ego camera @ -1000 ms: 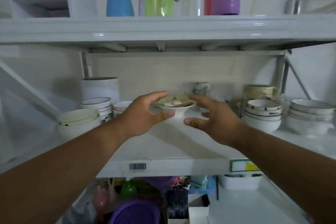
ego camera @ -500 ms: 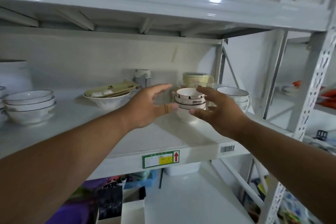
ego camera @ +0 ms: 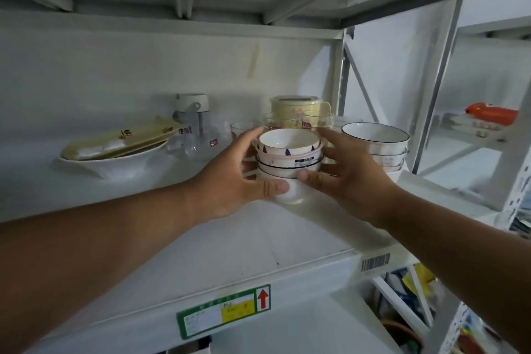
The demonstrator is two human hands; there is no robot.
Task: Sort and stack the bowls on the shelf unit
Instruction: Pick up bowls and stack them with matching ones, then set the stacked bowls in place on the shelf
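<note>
A stack of small white bowls [ego camera: 288, 152] stands on the white shelf [ego camera: 230, 253], toward its right end. My left hand [ego camera: 238, 178] clasps the stack's left side, thumb on the lowest bowl. My right hand [ego camera: 344, 175] wraps the right side, thumb under the rim of a lower bowl. A second stack of dark-rimmed white bowls [ego camera: 376, 144] stands just to the right, behind my right hand. A wide white bowl [ego camera: 115, 162] holding flat yellowish packets sits at the left.
Behind the stack are a pale yellow lidded container [ego camera: 298, 112], clear glasses [ego camera: 244, 128] and a glass bottle with a white lid [ego camera: 195, 129]. The shelf's upright post [ego camera: 339, 80] rises at the right. Another shelf unit [ego camera: 482, 129] carries a red item.
The view has swung right from the wide bowl to the small-bowl stack. Both hands have moved in and closed around that stack.
</note>
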